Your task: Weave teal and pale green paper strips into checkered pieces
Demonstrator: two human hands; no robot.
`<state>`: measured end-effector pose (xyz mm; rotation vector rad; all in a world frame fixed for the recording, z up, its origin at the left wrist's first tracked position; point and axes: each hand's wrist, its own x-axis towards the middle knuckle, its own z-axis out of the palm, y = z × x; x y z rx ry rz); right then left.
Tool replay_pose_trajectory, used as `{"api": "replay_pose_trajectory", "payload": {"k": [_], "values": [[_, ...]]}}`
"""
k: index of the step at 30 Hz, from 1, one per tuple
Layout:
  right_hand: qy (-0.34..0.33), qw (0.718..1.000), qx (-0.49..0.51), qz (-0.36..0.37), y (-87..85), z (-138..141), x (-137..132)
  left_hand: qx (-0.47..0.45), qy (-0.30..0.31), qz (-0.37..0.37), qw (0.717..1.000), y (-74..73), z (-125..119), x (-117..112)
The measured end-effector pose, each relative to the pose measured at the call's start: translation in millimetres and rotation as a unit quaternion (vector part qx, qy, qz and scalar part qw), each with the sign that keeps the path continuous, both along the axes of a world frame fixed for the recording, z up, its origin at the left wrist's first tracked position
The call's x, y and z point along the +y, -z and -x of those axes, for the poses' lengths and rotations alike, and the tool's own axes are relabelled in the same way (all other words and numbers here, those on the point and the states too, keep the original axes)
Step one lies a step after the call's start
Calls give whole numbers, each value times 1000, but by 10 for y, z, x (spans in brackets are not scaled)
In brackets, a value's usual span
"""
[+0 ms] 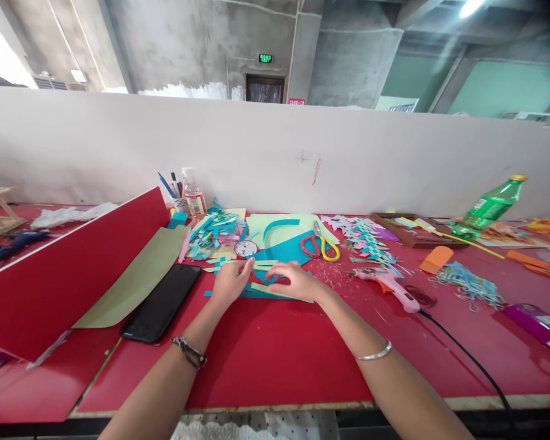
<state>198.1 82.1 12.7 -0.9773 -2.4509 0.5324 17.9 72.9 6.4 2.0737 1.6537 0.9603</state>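
Note:
My left hand [230, 282] and my right hand [292, 280] rest side by side on a weave of blue and pale yellow paper strips [262, 287] on the red table [275, 360]. The left hand's fingers are bent and press on the strips' left part. The right hand's fingers are curled over the strips at the right, pinching one. Behind them lie blue paper sheets [286, 247], red-and-yellow scissors [321, 246] and a small round clock [246, 248].
A black phone [162, 302] lies at the left beside an olive sheet [137, 278] and a red board [59, 275]. A pink glue gun [387, 284] with its cable is at the right. A green bottle [490, 208], paper scraps [215, 235] and a white partition wall [275, 153] stand behind.

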Motion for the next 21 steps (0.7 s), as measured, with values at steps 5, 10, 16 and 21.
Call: {"api": "replay_pose_trajectory", "payload": {"k": [5, 10, 16, 21], "values": [[-73, 991, 17, 107, 17, -19, 27, -167, 56, 28, 984, 19, -6, 29], [-47, 989, 62, 129, 94, -89, 78, -283, 48, 43, 957, 44, -13, 65], [21, 980, 124, 156, 138, -223, 169, -482, 27, 105, 869, 25, 29, 100], [213, 932, 291, 40, 167, -321, 297, -569, 19, 137, 811, -14, 59, 90]]}}
